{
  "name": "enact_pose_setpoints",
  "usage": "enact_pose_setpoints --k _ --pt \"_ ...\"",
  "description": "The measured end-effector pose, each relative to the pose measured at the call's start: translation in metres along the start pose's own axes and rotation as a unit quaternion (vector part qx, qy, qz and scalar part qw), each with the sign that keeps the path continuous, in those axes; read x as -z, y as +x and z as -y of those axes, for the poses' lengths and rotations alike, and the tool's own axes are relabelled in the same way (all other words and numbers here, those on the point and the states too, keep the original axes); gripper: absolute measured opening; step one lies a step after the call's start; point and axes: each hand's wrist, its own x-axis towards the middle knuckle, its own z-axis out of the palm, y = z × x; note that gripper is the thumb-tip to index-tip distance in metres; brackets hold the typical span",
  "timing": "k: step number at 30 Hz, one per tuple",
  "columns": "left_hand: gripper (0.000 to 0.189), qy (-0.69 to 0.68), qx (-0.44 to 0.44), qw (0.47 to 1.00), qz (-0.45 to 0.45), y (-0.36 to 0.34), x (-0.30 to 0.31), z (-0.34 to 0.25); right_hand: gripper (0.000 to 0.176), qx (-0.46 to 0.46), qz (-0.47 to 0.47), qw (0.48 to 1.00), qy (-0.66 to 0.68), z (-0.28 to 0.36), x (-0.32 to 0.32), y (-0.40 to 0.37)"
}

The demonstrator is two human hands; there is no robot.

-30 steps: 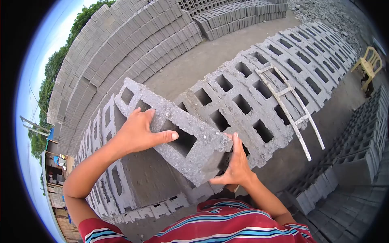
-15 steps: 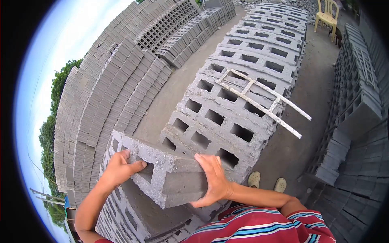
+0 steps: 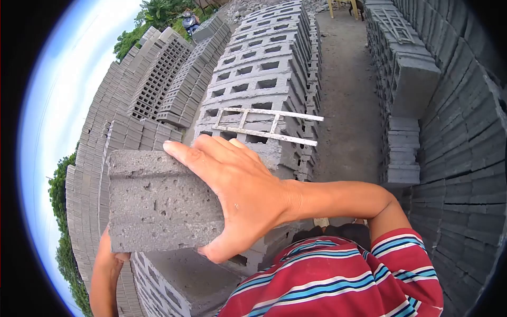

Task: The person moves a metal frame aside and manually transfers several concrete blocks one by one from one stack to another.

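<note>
A grey hollow concrete block point(image 3: 163, 203) is held up close in front of me, its rough, grooved end face turned toward the camera. My right hand point(image 3: 240, 195) spans the right end of it, thumb at the lower edge and fingers over the top edge. At the block's lower left is my left hand point(image 3: 112, 251); only the wrist and a bit of the palm show, and the fingers are hidden behind the block. Beneath the raised block lies a stack of similar blocks point(image 3: 185, 274), hollows facing sideways.
A long row of concrete blocks point(image 3: 240, 74) runs away ahead, with a whitish ladder-shaped frame point(image 3: 245, 124) lying on it. More blocks are stacked at left point(image 3: 87, 174) and right point(image 3: 414, 84). A dirt path point(image 3: 343, 100) passes between the rows. Yellow chair legs point(image 3: 338, 6) stand far off.
The block has been lifted higher and turned, so its end face now points at me. My left hand has gone mostly behind it. The view has swung to the right.
</note>
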Motion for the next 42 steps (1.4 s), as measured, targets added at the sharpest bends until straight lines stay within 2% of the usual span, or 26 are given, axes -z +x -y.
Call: enact_pose_setpoints --k 3,5,7,10,11,16,18,19,20,21,22,24,25,26,27,30,32,33,36,39,42 --pt "0.032 -0.105 -0.034 0.994 -0.020 0.001 -0.008 -0.011 0.087 -0.025 0.001 0.999 -0.041 0.038 0.051 0.016" --pt "0.038 -0.109 -0.022 0.989 0.100 -0.009 -0.027 -0.031 0.069 -0.137 0.123 0.982 -0.043 0.075 0.095 0.029" --pt "0.038 -0.130 -0.009 0.970 0.206 -0.018 -0.051 -0.053 0.072 -0.159 0.138 0.972 -0.107 0.105 0.126 0.029" --pt "0.039 -0.150 -0.030 0.956 0.250 -0.025 -0.095 -0.071 0.076 -0.194 0.137 0.950 -0.204 0.144 0.156 0.020" --pt "0.039 -0.163 -0.028 0.951 0.260 -0.022 -0.111 -0.076 0.077 -0.207 0.126 0.940 -0.239 0.153 0.164 0.010" --pt "0.041 -0.055 -0.048 0.865 0.496 -0.027 -0.239 -0.111 0.085 -0.264 -0.004 0.880 -0.394 0.178 0.194 -0.053" --pt "0.041 -0.033 -0.052 0.842 0.535 -0.023 -0.306 -0.118 0.088 -0.298 -0.070 0.845 -0.438 0.181 0.211 -0.089" --pt "0.040 -0.023 -0.088 0.806 0.585 -0.017 -0.342 -0.116 0.090 -0.320 -0.099 0.828 -0.450 0.176 0.217 -0.110" --pt "0.040 0.000 -0.071 0.772 0.631 -0.034 -0.367 -0.120 0.091 -0.342 -0.130 0.810 -0.458 0.171 0.222 -0.133" --pt "0.041 0.035 -0.101 0.748 0.656 -0.041 -0.397 -0.118 0.094 -0.367 -0.159 0.796 -0.454 0.164 0.224 -0.156" --pt "0.042 0.081 -0.126 0.754 0.640 -0.057 -0.423 -0.117 0.098 -0.395 -0.171 0.776 -0.461 0.162 0.227 -0.179" --pt "0.038 0.118 -0.133 0.720 0.671 -0.073 -0.475 -0.110 0.103 -0.395 -0.223 0.749 -0.483 0.142 0.225 -0.227" --pt "0.029 0.144 -0.116 0.748 0.637 -0.093 -0.491 -0.108 0.104 -0.440 -0.230 0.732 -0.466 0.137 0.222 -0.244" --pt "0.017 0.170 -0.076 0.738 0.649 -0.065 -0.536 -0.093 0.105 -0.456 -0.246 0.712 -0.474 0.128 0.217 -0.261" --pt "0.010 0.187 -0.072 0.735 0.648 -0.051 -0.569 -0.080 0.106 -0.477 -0.254 0.700 -0.467 0.120 0.213 -0.274" --pt "0.013 0.244 -0.060 0.718 0.650 -0.023 -0.657 -0.045 0.108 -0.497 -0.319 0.650 -0.479 0.089 0.197 -0.302" --pt "0.010 0.278 -0.130 0.680 0.666 -0.044 -0.679 -0.047 0.110 -0.524 -0.349 0.613 -0.477 0.065 0.192 -0.313" --pt "0.011 0.290 -0.201 0.647 0.676 -0.060 -0.681 -0.056 0.111 -0.540 -0.367 0.590 -0.475 0.052 0.193 -0.315" --pt "0.012 0.344 -0.196 0.588 0.705 -0.060 -0.735 -0.053 0.116 -0.607 -0.408 0.513 -0.449 0.019 0.195 -0.308" --pt "0.014 0.415 -0.242 0.481 0.734 -0.065 -0.776 -0.071 0.118 -0.649 -0.458 0.440 -0.420 -0.014 0.203 -0.292" --pt "0.024 0.476 -0.271 0.430 0.717 -0.075 -0.804 -0.093 0.115 -0.662 -0.502 0.392 -0.395 -0.043 0.216 -0.277"
